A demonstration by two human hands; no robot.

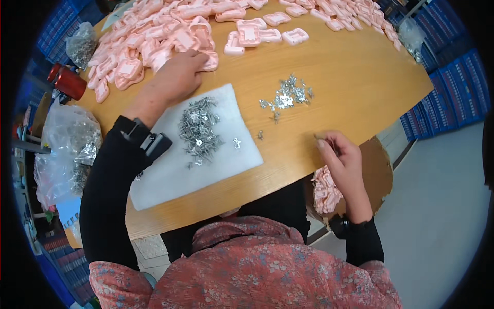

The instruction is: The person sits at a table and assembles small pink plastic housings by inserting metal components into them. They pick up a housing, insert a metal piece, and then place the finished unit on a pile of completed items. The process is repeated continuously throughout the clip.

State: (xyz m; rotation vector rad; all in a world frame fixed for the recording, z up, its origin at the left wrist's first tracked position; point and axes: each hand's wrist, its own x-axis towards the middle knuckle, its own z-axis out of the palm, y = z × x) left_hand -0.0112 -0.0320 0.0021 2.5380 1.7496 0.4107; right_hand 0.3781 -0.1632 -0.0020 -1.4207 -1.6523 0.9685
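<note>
A person sits at a wooden table (360,85), seen from above. The left hand (180,76) reaches to the far left, its fingers resting over a pink case (211,62) at the near edge of a pile (186,40) of similar cases. The case lies just under and to the right of those fingertips — partly covered, so its long axis is hard to read. The fingers are bent and appear to touch it; whether they grip it or only lie on it, I cannot tell.

The right hand (343,158) is well apart from that case, at the table's near right edge. Its fingers are curled, thumb close to the forefinger; whether something tiny is pinched there, I cannot tell. The left hand is clearly the nearer one to the case.

Between the hands, a heap of metal clips (198,131) sits on a white pad (157,184), nearer than the left hand. A smaller metal cluster (288,95) lies on bare wood to the right — far and left of the right hand.
</note>
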